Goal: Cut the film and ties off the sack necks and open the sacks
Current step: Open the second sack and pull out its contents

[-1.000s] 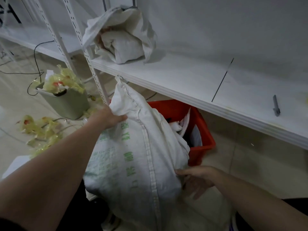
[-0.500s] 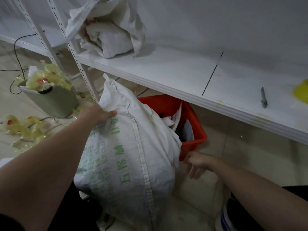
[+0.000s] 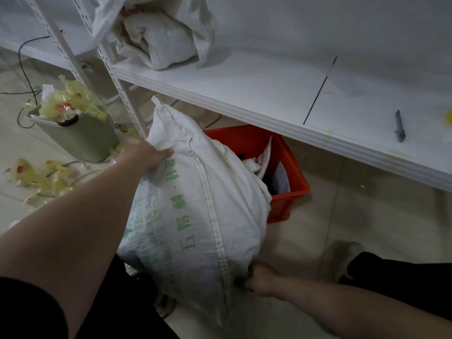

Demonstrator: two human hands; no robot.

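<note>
A full white woven sack (image 3: pixel 195 211) with green print stands tilted in front of me, below the shelf. My left hand (image 3: pixel 146 155) grips its upper left edge near the top corner. My right hand (image 3: pixel 260 277) is low at the sack's bottom right, fingers tucked under and into the fabric there. A second white sack (image 3: pixel 159 33), open and crumpled, lies on the white shelf (image 3: pixel 256 89). A grey cutter (image 3: pixel 399 127) lies on the shelf at the right.
A red crate (image 3: pixel 288 172) with papers sits under the shelf behind the sack. A green bin (image 3: pixel 80 138) stuffed with yellow film stands at the left, with more yellow film scraps (image 3: pixel 41 177) and cables on the floor. White shelf uprights (image 3: pixel 122 94) rise beside the bin.
My right hand left the sack's right side, swung out, then dropped to grab the sack's bottom right. The left hand kept its hold on the upper edge.
</note>
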